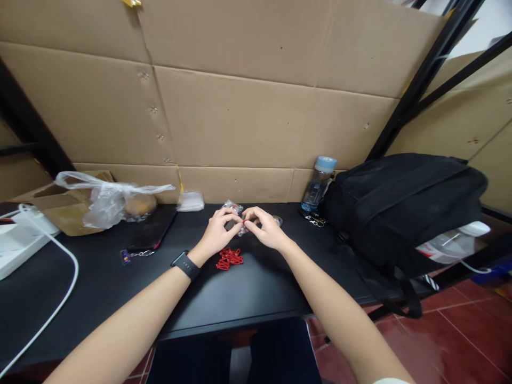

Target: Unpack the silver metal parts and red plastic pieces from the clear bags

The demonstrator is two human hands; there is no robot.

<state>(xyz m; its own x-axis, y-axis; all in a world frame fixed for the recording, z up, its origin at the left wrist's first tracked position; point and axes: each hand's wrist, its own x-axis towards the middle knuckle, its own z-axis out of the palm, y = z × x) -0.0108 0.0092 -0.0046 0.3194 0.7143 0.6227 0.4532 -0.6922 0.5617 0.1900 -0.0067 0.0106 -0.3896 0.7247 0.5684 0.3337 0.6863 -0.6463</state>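
My left hand and my right hand meet above the black tabletop, fingertips almost touching. Thumb and fingers of each are pinched on a small red cord, of which only a bit shows. On the table just below my left hand lies a tangled pile of red cord loops. A small clear plastic bag sits behind my fingers, partly hidden by them. Beside my right hand, a small round clear item is half covered. A black watch is on my left wrist.
At right stand a blue-capped bottle and a black backpack, with keys by them. Leftward are a dark tablet-like item, a knotted plastic bag, a clear stack and a white power strip. Cardboard walls the back.
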